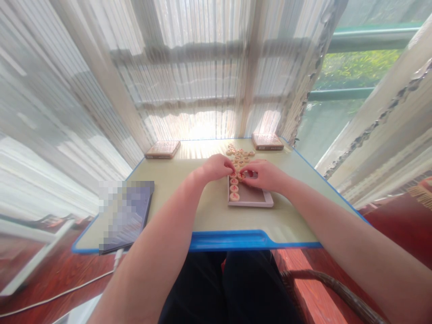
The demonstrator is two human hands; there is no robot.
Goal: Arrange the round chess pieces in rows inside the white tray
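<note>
A shallow box tray (254,196) lies on the table in front of me, with a column of round Chinese chess pieces (234,197) marked in red along its left side. My left hand (219,166) is closed, its fingertips on the red-marked piece at the column's far end. From the right, my right hand (263,174) grips another red-marked Chinese chess piece (240,176) between thumb and fingers, beside that far end. More loose pieces (239,155) lie in a heap just beyond the tray. My right hand partly covers the tray's far right part.
The pale table (209,216) has a blue edge. One flat box (163,150) sits at the back left, another box (267,141) at the back right. A dark tablet-like device (135,220) lies at left with a white cable (60,294). Sheer curtains hang behind.
</note>
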